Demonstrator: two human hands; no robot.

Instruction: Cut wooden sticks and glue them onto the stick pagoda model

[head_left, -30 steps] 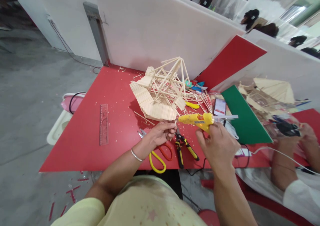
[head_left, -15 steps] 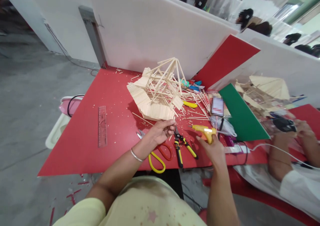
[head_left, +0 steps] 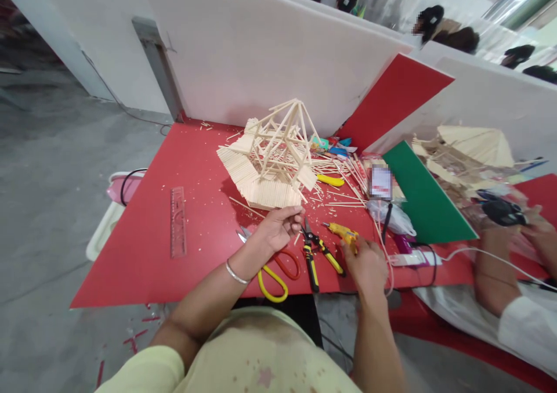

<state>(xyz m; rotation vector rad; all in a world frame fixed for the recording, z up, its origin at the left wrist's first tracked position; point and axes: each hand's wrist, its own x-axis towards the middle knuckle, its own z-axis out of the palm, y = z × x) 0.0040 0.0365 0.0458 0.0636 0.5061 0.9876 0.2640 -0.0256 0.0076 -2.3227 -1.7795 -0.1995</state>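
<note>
A roofed model built of thin wooden sticks (head_left: 276, 193) stands on the red table. My left hand (head_left: 282, 229) is at its front edge, fingers curled and pinched together; what they hold, if anything, is too small to make out. My right hand (head_left: 364, 265) grips a yellow glue gun (head_left: 343, 232) whose nozzle points left toward the model. Between my hands lie pliers with black and yellow handles (head_left: 311, 259). Scissors with red and yellow handles (head_left: 272, 285) are partly covered by my left wrist.
A clear ruler (head_left: 178, 222) lies to the left. Loose sticks (head_left: 348, 178) and a yellow-handled tool (head_left: 331, 180) are behind on the right. A plastic bag (head_left: 394, 219), green board (head_left: 429, 198) and white power strip (head_left: 415, 259) stand rightward. Another person's hands (head_left: 537, 230) work beyond.
My right hand has moved the glue gun a little left and lower, turning its nozzle. My left hand stays by the model's front edge.
</note>
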